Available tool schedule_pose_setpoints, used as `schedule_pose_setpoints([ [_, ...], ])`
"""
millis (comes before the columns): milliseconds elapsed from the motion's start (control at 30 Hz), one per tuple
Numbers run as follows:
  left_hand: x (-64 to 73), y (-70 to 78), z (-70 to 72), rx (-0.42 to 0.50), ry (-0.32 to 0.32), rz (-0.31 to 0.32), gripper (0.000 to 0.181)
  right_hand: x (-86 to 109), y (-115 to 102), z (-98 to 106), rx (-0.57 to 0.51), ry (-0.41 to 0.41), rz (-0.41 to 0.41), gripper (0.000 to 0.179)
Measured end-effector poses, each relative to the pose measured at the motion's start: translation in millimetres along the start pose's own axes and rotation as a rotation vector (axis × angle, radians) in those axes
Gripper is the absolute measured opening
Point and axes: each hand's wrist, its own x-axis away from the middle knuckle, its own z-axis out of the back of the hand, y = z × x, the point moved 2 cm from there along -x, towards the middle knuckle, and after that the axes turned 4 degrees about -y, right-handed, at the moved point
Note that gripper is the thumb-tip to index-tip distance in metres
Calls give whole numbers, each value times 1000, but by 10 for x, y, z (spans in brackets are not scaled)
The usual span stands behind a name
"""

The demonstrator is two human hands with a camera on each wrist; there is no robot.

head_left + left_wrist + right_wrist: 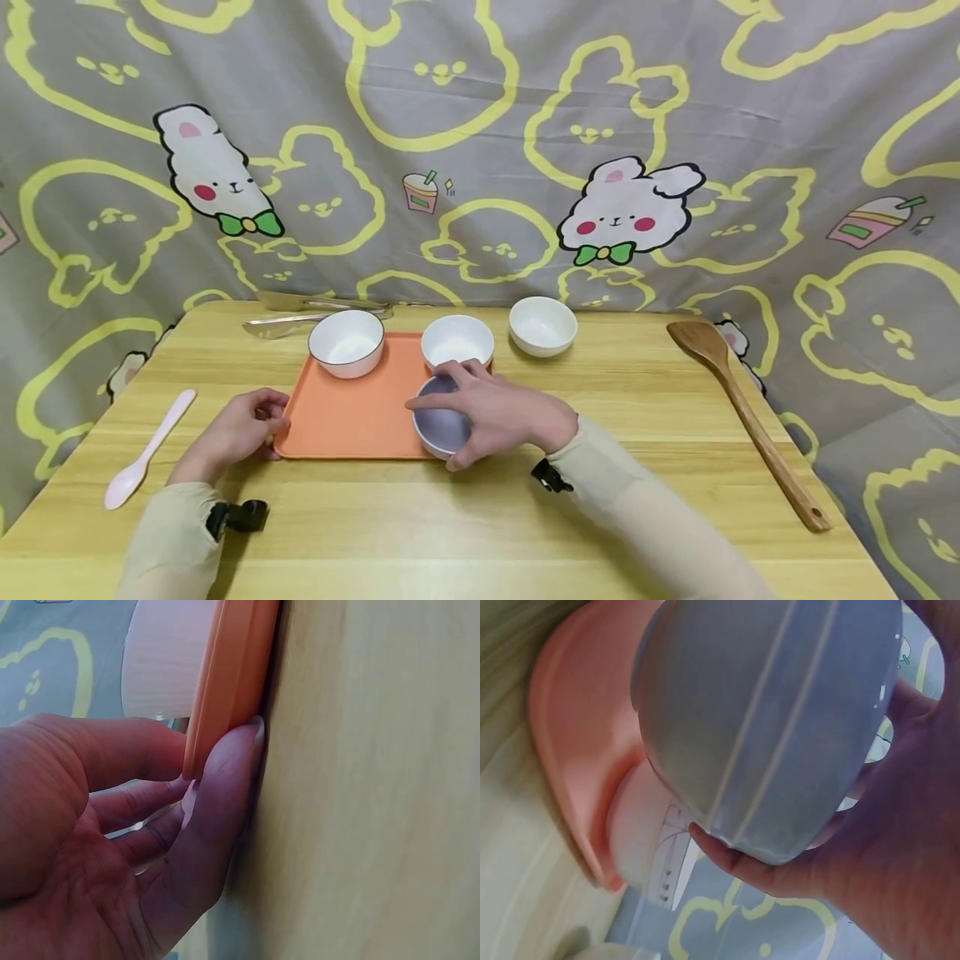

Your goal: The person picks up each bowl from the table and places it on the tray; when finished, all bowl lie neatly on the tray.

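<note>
My left hand [236, 429] pinches the left rim of an orange tray [348, 425]; the left wrist view shows a digit on each side of that rim [225, 697]. With my right hand [502, 408] I grip a grey bowl [441, 425] by its sides, over the tray's front right corner. In the right wrist view the grey bowl [765, 727] shows its outer wall with two pale stripes, and the tray [577, 742] lies beyond it. A white bowl with a dark rim [347, 343] sits at the tray's back left. Another white bowl [457, 337] stands at its back right.
A third white bowl [543, 327] stands on the wooden table [630, 500], right of the tray. Metal utensils [281, 325] lie at the back left. A pale pink spoon [150, 450] lies at the left, a wooden turner [750, 425] at the right. A patterned curtain [480, 167] hangs behind.
</note>
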Motion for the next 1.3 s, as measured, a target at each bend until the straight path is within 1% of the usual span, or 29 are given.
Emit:
schedule_pose_setpoints([
  [167, 23, 15, -39, -1, 0, -2, 35, -78, -27, 15, -1, -1, 4, 80],
  [367, 7, -7, -30, -1, 8, -9, 35, -167, -89, 40, -18, -8, 2, 79],
  [500, 5, -20, -28, 3, 11, -10, 35, -222, -124, 65, 18, -4, -6, 77],
  [633, 13, -26, -28, 6, 12, -8, 35, -272, -152, 66, 52, -6, 2, 76],
  [800, 17, -19, -33, 12, 15, -15, 35, -347, -197, 57, 20, -10, 31, 76],
  [967, 13, -10, -39, 14, 12, -18, 35, -453, -248, 39, 15, -21, 55, 75],
  [1133, 5, -16, -27, 14, 9, -16, 35, -584, -303, 15, 59, -39, 74, 73],
  [1300, -2, -15, -5, 13, 5, 2, 36, -722, -352, -16, 74, -60, 73, 75],
])
